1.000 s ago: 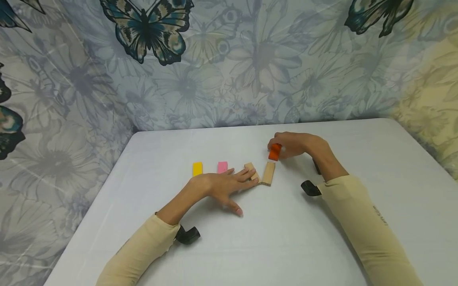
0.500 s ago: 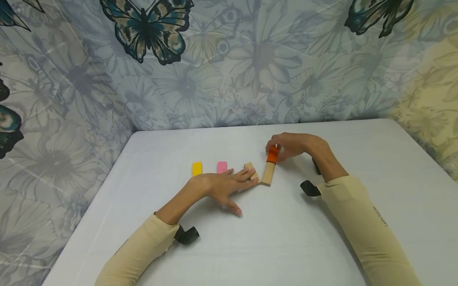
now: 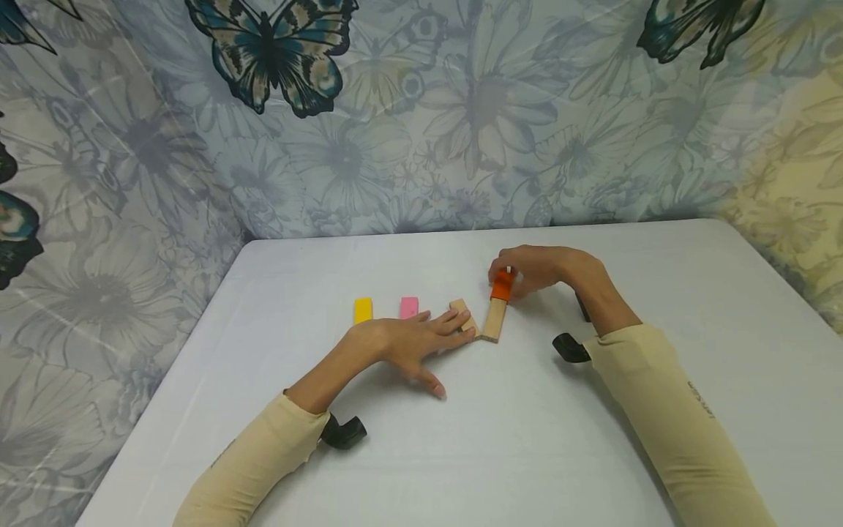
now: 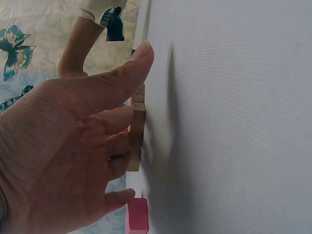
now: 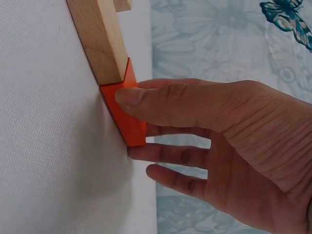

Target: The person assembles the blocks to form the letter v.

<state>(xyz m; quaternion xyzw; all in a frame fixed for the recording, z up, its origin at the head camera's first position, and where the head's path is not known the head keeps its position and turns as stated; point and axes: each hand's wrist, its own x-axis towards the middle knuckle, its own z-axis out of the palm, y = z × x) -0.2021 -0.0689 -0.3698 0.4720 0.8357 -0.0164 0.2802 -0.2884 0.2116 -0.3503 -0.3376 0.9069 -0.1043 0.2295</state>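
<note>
Lettering (image 3: 701, 400) on right sleeve (image 3: 675, 432), wooden blocks (image 4: 137, 139): seemingly too blurred.

Five blocks (image 3: 409, 307) — two plain (image 3: 495, 322), three coloured (image 3: 364, 311) — and two hands (image 3: 418, 348) (image 3: 532, 267)

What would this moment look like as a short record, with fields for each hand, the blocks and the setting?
Right hand: thumb and fingers pinch an orange oblong block
Left hand: fingers spread over the left plain wooden oblong block
Contact: orange oblong block meets the far end of the right plain wooden oblong block
Wooden pair: near ends together, forming a V
Other blocks: pink oblong block, partly hidden by the left hand; yellow oblong block farther left
Surface: white table
Backdrop: butterfly-and-flower-print covering
</note>
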